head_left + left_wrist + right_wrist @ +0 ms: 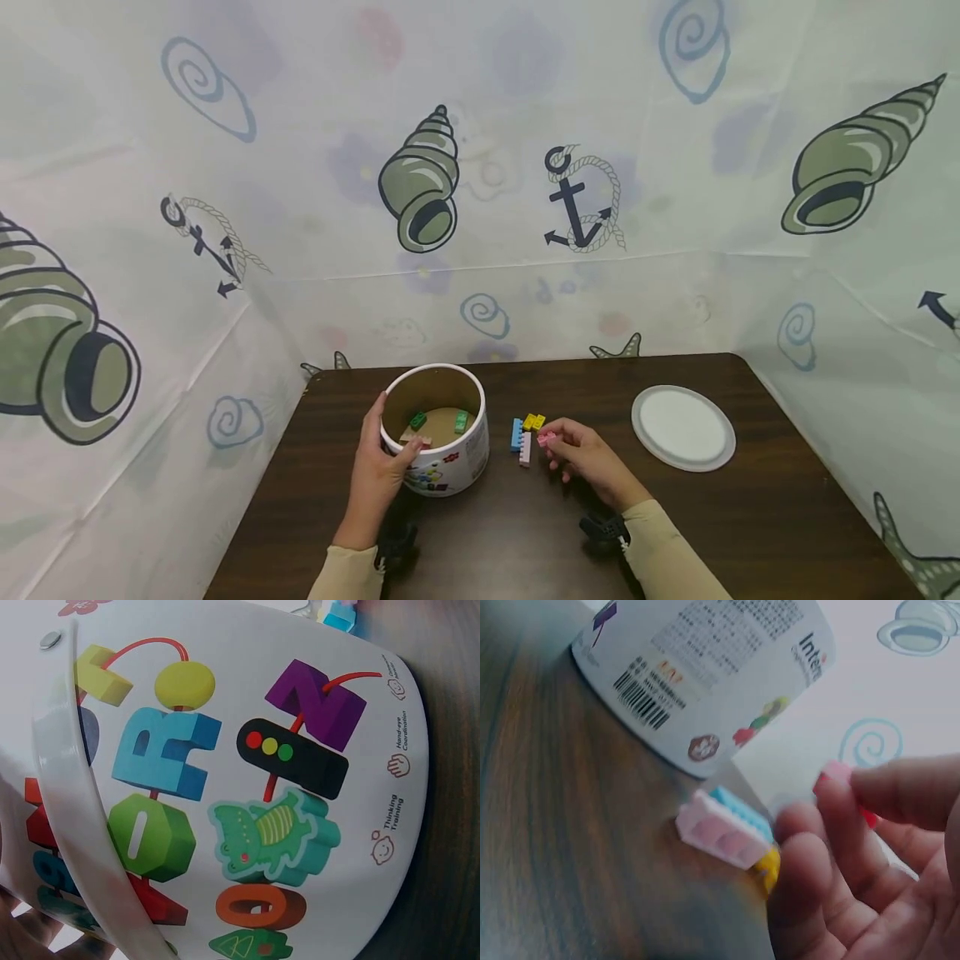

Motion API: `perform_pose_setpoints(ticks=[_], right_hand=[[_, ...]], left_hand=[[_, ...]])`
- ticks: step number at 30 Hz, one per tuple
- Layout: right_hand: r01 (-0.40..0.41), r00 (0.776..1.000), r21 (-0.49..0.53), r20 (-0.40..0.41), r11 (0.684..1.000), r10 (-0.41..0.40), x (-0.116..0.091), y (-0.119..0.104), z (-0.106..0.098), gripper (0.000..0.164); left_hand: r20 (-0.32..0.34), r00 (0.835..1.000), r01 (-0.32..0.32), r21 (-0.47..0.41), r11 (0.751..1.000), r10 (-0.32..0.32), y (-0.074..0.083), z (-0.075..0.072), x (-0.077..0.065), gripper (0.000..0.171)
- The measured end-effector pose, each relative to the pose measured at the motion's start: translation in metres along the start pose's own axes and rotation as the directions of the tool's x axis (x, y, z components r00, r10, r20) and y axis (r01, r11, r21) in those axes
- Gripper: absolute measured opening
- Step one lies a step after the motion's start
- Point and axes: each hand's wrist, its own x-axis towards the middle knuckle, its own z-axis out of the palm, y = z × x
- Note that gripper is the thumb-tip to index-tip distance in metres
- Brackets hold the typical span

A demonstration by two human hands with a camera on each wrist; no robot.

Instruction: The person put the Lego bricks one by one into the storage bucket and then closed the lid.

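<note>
My left hand (377, 475) grips the white printed tub (461, 462) at its left side, thumb over the rim. Inside lie a dark green toy brick (417, 420), a lighter green one (461, 422) and a pale pink one near the thumb. To the tub's right, my right hand (596, 462) pinches a small pink toy brick (836, 771) between thumb and fingertips. Just left of those fingers, a blue brick (517, 434), a pale pink brick (525, 450) and yellow bricks (534, 422) sit close together on the table.
A white round plate (682, 427) lies at the right of the dark wooden table (780, 517). Behind the table and along its sides hangs white cloth (510, 208) printed with shells and anchors. Both wrists carry black straps.
</note>
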Motion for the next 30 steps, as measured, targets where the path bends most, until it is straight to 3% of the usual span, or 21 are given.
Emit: perform_pose_setpoints(ticks=[8, 18, 26, 30], right_hand=[[0.073, 0.995, 0.101, -0.072, 0.992, -0.066, 0.007, -0.021, 0.008, 0.043], [0.142, 0.982, 0.24, -0.152, 0.96, -0.107, 0.024, -0.08, 0.04, 0.032], [0.18, 0.984, 0.393, -0.071, 0.902, -0.165, 0.038, -0.111, 0.076, 0.036], [0.177, 0.984, 0.414, -0.038, 0.893, -0.177, 0.041, -0.121, 0.091, 0.039]], left_hand=[[0.007, 1.0, -0.002, 0.001, 1.0, 0.002, -0.002, -0.001, 0.0, 0.103], [0.015, 1.0, 0.012, -0.003, 1.0, -0.012, -0.006, -0.002, 0.0, 0.102], [0.015, 1.0, 0.013, 0.008, 1.0, -0.014, -0.006, -0.003, 0.0, 0.102], [0.013, 1.0, 0.009, 0.01, 1.0, -0.009, -0.006, -0.002, 0.001, 0.102]])
